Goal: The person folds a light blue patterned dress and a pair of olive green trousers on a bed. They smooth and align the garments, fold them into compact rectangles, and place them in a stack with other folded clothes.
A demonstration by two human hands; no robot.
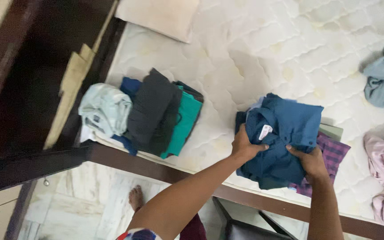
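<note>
Blue shirt (285, 133), folded, lies on a small stack near the front edge of the bed (263, 49). Left hand (245, 146) grips its left side, fingers closed on the cloth; right hand (311, 162) clutches the lower right edge. Folded clothes (152, 115) sit well apart to the left.

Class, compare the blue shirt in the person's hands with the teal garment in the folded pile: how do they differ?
The blue shirt is dark blue and gripped by both hands; the teal garment is green-blue and untouched. The blue shirt tops its stack, while the teal garment lies partly under a dark one. Both rest on the mattress.
</note>
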